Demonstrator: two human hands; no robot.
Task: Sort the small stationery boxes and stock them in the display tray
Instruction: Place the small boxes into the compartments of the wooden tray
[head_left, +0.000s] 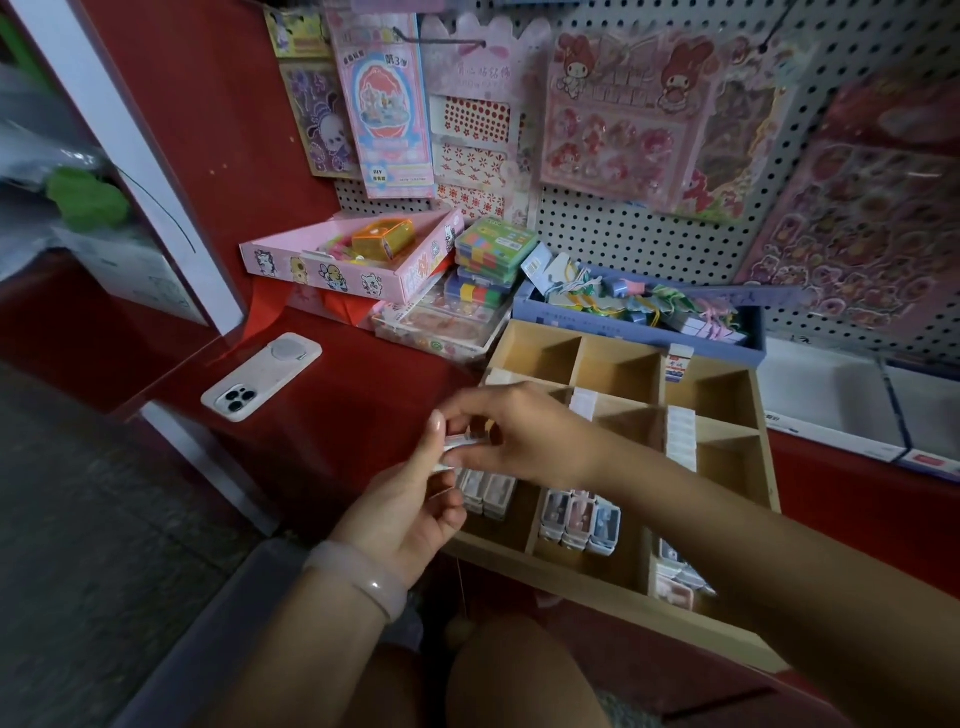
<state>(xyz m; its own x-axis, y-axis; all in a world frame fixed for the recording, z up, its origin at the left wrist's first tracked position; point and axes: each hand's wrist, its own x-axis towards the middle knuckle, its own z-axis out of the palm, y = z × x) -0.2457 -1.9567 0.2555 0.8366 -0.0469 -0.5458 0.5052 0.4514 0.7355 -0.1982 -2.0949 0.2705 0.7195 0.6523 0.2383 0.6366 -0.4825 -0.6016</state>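
Note:
A wooden display tray (763, 415) with several compartments lies on the red shelf. Small pastel boxes (579, 522) stand in its near middle compartment, two more boxes (485, 493) in the near left one, and white boxes (680, 439) line a divider on the right. My left hand (410, 506) and my right hand (511, 434) meet over the tray's left edge. Both pinch a small white stationery box (460, 441), mostly hidden by the fingers.
A white phone (260, 376) lies on the shelf to the left. Behind the tray stand a pink box (343, 270), stacked clear cases (493, 249) and a blue box of trinkets (639, 312). Sticker packs hang on the pegboard (623, 234).

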